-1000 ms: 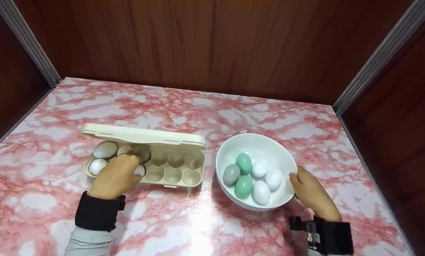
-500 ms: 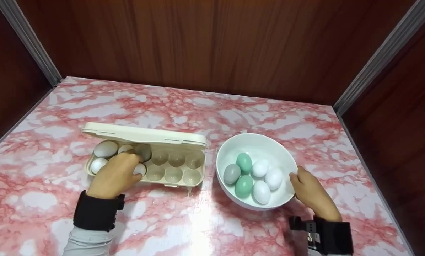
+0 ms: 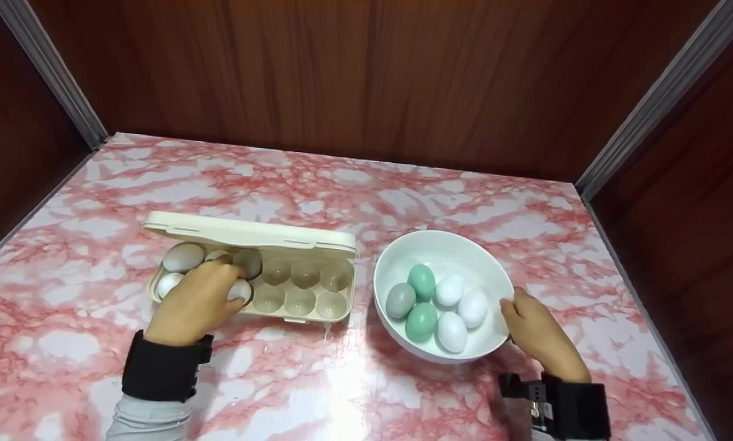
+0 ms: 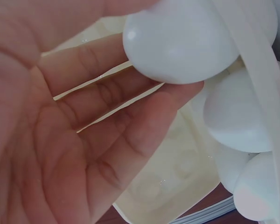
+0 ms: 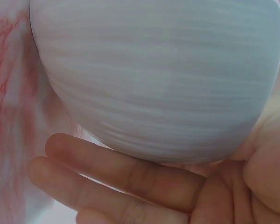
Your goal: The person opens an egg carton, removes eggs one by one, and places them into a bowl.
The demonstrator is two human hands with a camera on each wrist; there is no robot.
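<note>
Left hand point(image 3: 193, 301) has its fingertips around a white egg point(image 3: 239, 290) in the cream plastic egg carton point(image 3: 299, 288), left of the round white bowl point(image 3: 440, 251). Right hand point(image 3: 535, 334) grips that bowl's right rim.

No readable text, label, brand, number or sign anywhere in the views. Nothing printed on the egg box point(image 3: 262, 236) at the left, nothing on the white bowl point(image 3: 440, 248) at the right, nothing on the eggs. Only a plain dark surface on the wrist straps near the bottom edge, and only a red vein pattern on the table point(image 3: 366, 184), without letters.
</note>
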